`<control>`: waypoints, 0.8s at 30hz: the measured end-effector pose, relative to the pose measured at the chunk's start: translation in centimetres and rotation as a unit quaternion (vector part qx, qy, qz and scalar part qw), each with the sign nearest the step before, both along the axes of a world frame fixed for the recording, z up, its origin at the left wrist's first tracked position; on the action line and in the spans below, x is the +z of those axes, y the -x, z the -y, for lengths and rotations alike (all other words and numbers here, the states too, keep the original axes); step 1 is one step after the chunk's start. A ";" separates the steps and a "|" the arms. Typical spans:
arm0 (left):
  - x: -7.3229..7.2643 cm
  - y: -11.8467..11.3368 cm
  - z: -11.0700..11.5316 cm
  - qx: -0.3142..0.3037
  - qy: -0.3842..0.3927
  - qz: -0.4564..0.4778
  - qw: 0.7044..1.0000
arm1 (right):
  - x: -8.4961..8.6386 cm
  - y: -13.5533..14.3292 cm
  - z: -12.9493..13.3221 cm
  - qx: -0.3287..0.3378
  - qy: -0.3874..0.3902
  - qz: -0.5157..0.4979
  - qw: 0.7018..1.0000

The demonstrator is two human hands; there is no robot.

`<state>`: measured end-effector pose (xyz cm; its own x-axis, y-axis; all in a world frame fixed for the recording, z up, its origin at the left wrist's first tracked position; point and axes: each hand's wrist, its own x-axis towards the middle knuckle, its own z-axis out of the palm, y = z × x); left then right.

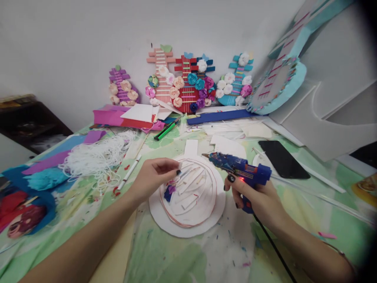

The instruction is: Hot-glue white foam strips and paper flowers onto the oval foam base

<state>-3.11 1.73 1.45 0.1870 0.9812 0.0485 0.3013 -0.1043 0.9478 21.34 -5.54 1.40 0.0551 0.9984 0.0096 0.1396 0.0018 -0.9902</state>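
My right hand [262,200] is wrapped around a blue hot glue gun [235,166] with a smeared nozzle and a small red light. The nozzle points left, above a round white foam board cutout [156,220] with a short neck. On the cutout lie white strips and scraps [188,184], with a few purple and blue bits [169,192] at the left side. My left hand [160,173] is over the cutout's upper left edge, thumb and fingers pinched on a small pale piece [180,166] that is partly hidden.
Behind stand several flower-decorated paper guitars [187,84] against the wall. To the left lie tangled white string [98,157] and a marker [129,172]. A green utility knife [167,130] is at the back. A black phone [283,159] and a large grey board [338,94] are on the right.
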 end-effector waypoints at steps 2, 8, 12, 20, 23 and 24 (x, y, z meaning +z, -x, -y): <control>-0.1 -0.4 0.4 -0.007 0.042 0.052 0.998 | -0.1 0.2 0.2 0.024 0.014 0.010 1.000; -0.6 -1.1 1.2 -0.070 0.069 0.111 0.989 | -0.9 0.4 1.0 0.083 0.045 0.025 0.995; -0.6 -1.3 1.4 -0.089 0.068 0.121 0.986 | -0.9 0.3 1.2 0.096 0.049 0.019 0.994; -0.5 -1.2 1.5 -0.086 0.069 0.105 0.988 | -1.3 -0.1 1.1 0.133 -0.040 0.052 0.989; -0.3 -1.3 1.6 -0.078 0.069 0.111 0.988 | -1.5 -0.1 1.1 0.126 -0.035 0.066 0.989; -0.2 -1.4 1.6 -0.075 0.070 0.119 0.988 | -1.4 -0.1 1.1 0.122 -0.036 0.071 0.989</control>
